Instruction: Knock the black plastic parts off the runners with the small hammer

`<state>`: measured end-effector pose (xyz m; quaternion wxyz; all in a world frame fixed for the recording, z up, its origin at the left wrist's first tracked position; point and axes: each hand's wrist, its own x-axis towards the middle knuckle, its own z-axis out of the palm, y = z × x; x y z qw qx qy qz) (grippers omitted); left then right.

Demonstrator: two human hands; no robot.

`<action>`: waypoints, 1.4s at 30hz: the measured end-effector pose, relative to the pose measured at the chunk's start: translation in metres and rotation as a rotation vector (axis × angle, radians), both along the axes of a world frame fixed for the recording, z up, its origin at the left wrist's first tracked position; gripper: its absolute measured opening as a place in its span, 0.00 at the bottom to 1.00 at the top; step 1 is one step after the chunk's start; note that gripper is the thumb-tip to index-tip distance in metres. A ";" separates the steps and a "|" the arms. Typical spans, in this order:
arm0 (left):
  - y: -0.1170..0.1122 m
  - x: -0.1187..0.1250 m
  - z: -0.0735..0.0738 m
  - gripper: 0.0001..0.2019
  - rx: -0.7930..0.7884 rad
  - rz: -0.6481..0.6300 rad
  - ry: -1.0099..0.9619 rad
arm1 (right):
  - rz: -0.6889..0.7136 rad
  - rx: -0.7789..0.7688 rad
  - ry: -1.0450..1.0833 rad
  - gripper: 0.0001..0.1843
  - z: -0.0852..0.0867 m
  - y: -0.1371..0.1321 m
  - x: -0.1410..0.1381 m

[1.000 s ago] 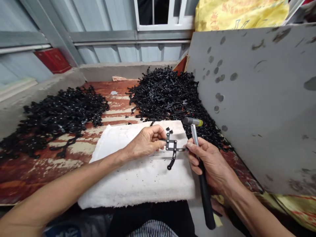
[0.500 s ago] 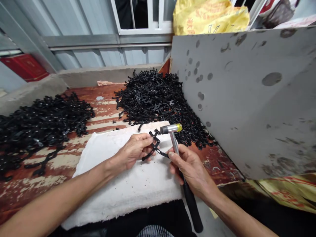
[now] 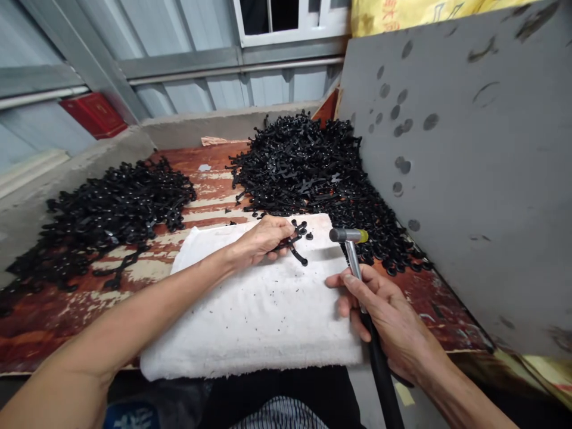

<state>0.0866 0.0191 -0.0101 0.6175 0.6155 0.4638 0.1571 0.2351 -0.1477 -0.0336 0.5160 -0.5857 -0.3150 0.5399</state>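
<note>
My left hand (image 3: 267, 238) is closed on a black jointed linkage (image 3: 295, 249), whose arms stick out to the right over a white cloth (image 3: 250, 333). A small black round piece (image 3: 309, 236) lies on the cloth just right of the linkage. In my right hand (image 3: 379, 298) is a mallet (image 3: 354, 256), gripped high near the head, with its black handle hanging down toward me. One face of its head is dark, the other yellow. Thumb and fingers wrap the shaft loosely, the index finger reaching left.
A big heap of black linkage parts (image 3: 304, 167) fills the back of the worn red-brown table (image 3: 210, 202). Another pile of black linkages (image 3: 120, 202) lies at left. A grey spotted board (image 3: 469, 179) stands along the right side. Dark specks dot the cloth.
My right hand has let go of the linkage's arm and moved right with the mallet. My left hand has turned the linkage and set it lower over the cloth's back edge. The view has shifted left.
</note>
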 end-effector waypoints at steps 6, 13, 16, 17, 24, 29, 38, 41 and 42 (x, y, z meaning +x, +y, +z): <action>0.010 0.000 -0.005 0.11 -0.003 -0.010 -0.004 | 0.014 0.010 0.011 0.22 -0.006 0.001 0.003; 0.010 0.002 -0.005 0.12 -0.037 -0.002 -0.022 | 0.028 0.018 0.003 0.21 -0.009 0.001 0.005; 0.009 0.002 -0.005 0.12 -0.044 0.001 -0.033 | 0.037 0.020 0.003 0.22 -0.008 0.002 0.006; 0.009 0.003 -0.005 0.12 -0.042 0.003 -0.036 | 0.038 0.019 0.005 0.22 -0.008 0.002 0.006; 0.009 0.003 -0.005 0.12 -0.030 -0.005 -0.047 | 0.035 0.016 0.005 0.22 -0.009 0.002 0.006; 0.010 0.003 -0.007 0.12 -0.026 -0.026 -0.050 | 0.038 0.012 0.005 0.22 -0.009 0.002 0.007; 0.006 0.007 0.000 0.14 0.125 -0.026 0.076 | 0.046 0.013 -0.005 0.24 -0.010 0.002 0.007; 0.006 0.007 0.001 0.14 0.222 -0.056 0.135 | 0.059 0.000 -0.024 0.22 -0.010 0.001 0.008; 0.006 0.007 0.002 0.14 0.245 -0.066 0.146 | 0.062 -0.001 -0.039 0.22 -0.009 0.001 0.008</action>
